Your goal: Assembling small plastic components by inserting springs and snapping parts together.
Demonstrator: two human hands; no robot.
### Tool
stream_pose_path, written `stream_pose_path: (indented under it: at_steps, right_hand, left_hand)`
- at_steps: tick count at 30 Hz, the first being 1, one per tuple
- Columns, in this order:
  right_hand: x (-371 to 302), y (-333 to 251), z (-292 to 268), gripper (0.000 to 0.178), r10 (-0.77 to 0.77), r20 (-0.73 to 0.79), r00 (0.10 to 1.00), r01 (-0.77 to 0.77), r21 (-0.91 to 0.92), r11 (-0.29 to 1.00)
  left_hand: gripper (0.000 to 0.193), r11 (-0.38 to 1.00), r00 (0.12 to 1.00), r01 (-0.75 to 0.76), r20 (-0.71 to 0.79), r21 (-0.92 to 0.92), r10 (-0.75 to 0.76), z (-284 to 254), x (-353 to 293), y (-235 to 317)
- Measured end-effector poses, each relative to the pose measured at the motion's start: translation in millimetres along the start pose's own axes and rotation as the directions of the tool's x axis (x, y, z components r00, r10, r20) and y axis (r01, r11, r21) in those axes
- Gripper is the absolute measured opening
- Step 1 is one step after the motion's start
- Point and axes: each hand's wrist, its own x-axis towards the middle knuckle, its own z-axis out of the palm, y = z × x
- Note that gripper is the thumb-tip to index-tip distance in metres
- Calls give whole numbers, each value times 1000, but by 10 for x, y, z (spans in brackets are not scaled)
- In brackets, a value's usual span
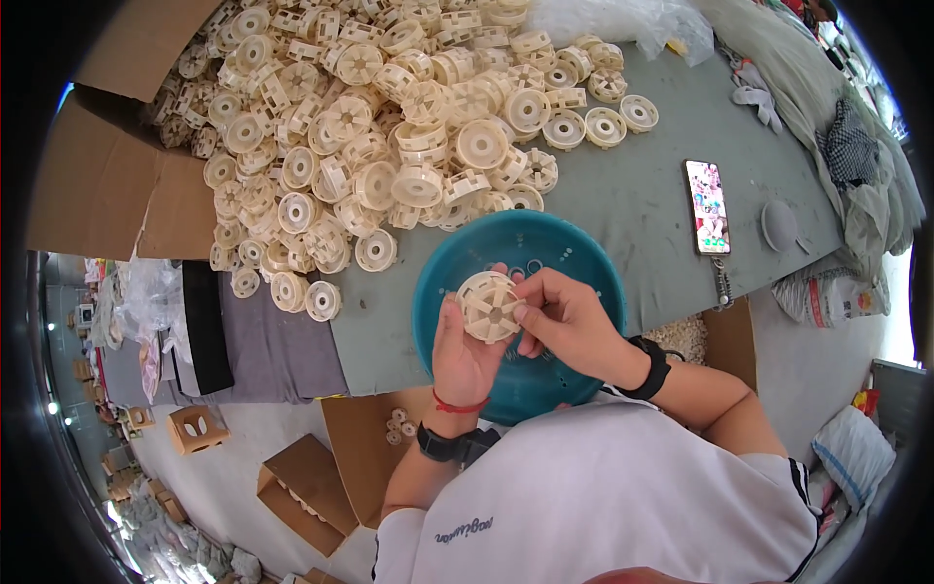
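In the head view, the left hand (465, 362) holds a round cream part (489, 310), with its thumb on the left side and its fingers behind. The part is over the big blue-green bowl (434, 282). It has flat spokes, like a little wheel. The right hand (576, 329) is at the right edge of the part. Its thumb and pointing finger are bent close together there, but I cannot tell if they pinch the part or something tiny. Small rings (534, 266) lie in the bowl. The bowl sits at the near edge of the gray-green table (650, 175). Behind it and to the left is a big pile of cream parts (482, 144). A lit phone (707, 206) lies to the right of the bowl.
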Motion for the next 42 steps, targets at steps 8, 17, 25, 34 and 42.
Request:
stream_pose_path:
  at_steps: [8, 17, 25, 34, 42]
  right_hand:
    - [-53, -16, -17, 13, 172, 143, 975, -154, -128, 980]
    - [-2, -88, -132, 15, 204, 131, 970, -224, 168, 960]
    - [-194, -268, -849, 15, 119, 54, 991, -122, 61, 991]
    - [-1486, 395, -2502, 18, 403, -404, 821, -570, -599, 562]
    - [-1029, 146, -2115, 24, 427, -303, 852, -523, -532, 666]
  left_hand:
    - [43, 996, 998, 48, -45, -75, -52, -80, -7, -69]
    - [22, 975, 995, -93, 2, 203, 95, -180, -8, 50]
    - [7, -390, 854, -470, 519, 792, 23, -488, -142, 334]
    - [25, 211, 794, 460, -506, 862, 337, -1858, -1943, 830]
    - [58, -364, 761, 397, -81, 843, 643, -1635, -469, 1023]
